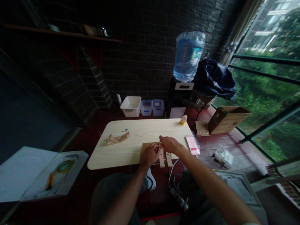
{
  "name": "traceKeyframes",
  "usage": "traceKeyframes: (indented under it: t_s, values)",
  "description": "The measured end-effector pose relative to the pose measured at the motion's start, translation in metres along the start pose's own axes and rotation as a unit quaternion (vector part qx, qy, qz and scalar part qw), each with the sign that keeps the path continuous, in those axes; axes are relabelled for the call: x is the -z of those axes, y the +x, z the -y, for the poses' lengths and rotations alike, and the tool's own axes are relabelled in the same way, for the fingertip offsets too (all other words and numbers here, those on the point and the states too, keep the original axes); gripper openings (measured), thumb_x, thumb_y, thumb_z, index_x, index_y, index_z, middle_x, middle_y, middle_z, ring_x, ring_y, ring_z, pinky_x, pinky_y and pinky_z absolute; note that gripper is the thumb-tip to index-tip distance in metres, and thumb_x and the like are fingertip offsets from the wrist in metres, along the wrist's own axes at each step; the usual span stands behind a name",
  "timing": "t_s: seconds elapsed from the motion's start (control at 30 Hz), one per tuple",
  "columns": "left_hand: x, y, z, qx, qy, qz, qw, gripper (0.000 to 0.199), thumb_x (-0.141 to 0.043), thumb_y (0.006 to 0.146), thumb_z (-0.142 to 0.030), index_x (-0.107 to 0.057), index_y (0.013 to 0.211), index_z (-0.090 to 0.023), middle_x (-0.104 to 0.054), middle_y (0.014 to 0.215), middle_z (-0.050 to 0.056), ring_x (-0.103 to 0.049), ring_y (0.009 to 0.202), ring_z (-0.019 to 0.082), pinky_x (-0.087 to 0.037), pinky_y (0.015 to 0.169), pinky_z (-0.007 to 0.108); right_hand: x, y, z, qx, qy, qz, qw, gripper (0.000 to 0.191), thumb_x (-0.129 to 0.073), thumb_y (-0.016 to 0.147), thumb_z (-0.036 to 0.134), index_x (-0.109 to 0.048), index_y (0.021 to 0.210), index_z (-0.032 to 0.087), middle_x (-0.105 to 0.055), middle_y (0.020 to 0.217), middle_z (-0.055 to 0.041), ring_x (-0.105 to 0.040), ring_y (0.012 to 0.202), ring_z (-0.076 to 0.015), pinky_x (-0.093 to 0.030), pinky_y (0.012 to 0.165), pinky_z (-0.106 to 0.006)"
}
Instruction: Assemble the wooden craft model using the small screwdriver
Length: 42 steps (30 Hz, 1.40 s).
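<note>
My left hand [150, 152] and my right hand [169, 144] meet over the near edge of the table, fingers curled and close together. Whatever lies between their fingertips is too small and covered to make out. Beneath them are two light-brown wooden strips [162, 160] with dark holes, their ends sticking out past the table edge. A flat brown board or piece of cardboard [143, 149] lies under my left hand. Farther left on the table rests a curved wooden piece with holes [117, 138], and small dark metal parts [125, 130] are just behind it.
The pale wooden table [105, 157] carries a small yellow-capped bottle [183, 120] at its back right and a pink-screened phone [192, 145] at its right edge. An open white case [63, 175] is at left. A power strip [179, 199] with a white cable lies below.
</note>
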<state>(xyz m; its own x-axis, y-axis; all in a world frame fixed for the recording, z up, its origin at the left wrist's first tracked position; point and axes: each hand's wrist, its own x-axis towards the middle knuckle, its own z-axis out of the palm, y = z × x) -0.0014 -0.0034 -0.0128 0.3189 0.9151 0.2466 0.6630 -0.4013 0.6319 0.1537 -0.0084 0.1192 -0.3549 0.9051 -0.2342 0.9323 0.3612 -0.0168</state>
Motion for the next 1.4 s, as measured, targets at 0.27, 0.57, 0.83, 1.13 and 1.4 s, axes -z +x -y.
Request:
traceKeyframes:
  t_s: [0.27,0.57,0.83,1.13,1.4]
  values:
    - [-0.0011,-0.0005,0.0008,-0.006,-0.018,0.012,1.000,0.017,-0.056,0.092,-0.019,-0.070,0.100,-0.023,-0.070,0.106,0.004,-0.064,0.096,0.016,-0.049,0.086,0.028,0.0023,0.0008,0.0022,-0.027,-0.003,0.004,1.000,0.041,-0.048,0.102,0.038,-0.047,0.133,0.011,-0.070,0.116,-0.0232,-0.071,0.107,-0.0294,-0.055,0.085,-0.036]
    - [-0.0064,0.0002,0.0037,-0.007,-0.026,-0.009,1.000,0.023,-0.065,0.086,-0.022,-0.071,0.108,-0.024,-0.071,0.109,0.004,-0.066,0.093,0.016,-0.052,0.086,0.027,0.0011,0.0018,-0.0034,-0.011,-0.003,-0.008,1.000,0.031,-0.049,0.101,0.029,-0.050,0.129,0.015,-0.071,0.117,-0.0187,-0.070,0.109,-0.0271,-0.054,0.086,-0.035]
    - [-0.0035,-0.0007,0.0026,-0.008,-0.011,-0.001,1.000,0.017,-0.063,0.087,-0.023,-0.070,0.103,-0.022,-0.070,0.104,0.003,-0.065,0.090,0.016,-0.050,0.084,0.027,0.0021,0.0004,-0.0013,-0.019,-0.007,0.005,1.000,0.034,-0.048,0.102,0.035,-0.049,0.129,0.014,-0.071,0.115,-0.0204,-0.071,0.107,-0.0289,-0.054,0.084,-0.036]
    - [0.0006,-0.0015,-0.0013,-0.003,-0.005,0.004,1.000,0.016,-0.063,0.089,-0.025,-0.069,0.104,-0.023,-0.070,0.104,0.004,-0.064,0.092,0.017,-0.049,0.086,0.029,0.0000,0.0012,0.0003,0.001,-0.004,-0.005,1.000,0.033,-0.046,0.103,0.031,-0.048,0.130,0.012,-0.071,0.118,-0.0208,-0.070,0.109,-0.0289,-0.054,0.086,-0.037]
    - [-0.0013,-0.0020,0.0004,-0.002,-0.006,0.002,1.000,0.010,-0.062,0.090,-0.024,-0.067,0.098,-0.023,-0.070,0.101,0.003,-0.064,0.090,0.016,-0.048,0.082,0.028,0.0033,0.0006,0.0022,-0.011,-0.003,0.005,1.000,0.035,-0.049,0.102,0.033,-0.048,0.130,0.012,-0.071,0.116,-0.0215,-0.071,0.108,-0.0288,-0.055,0.085,-0.037]
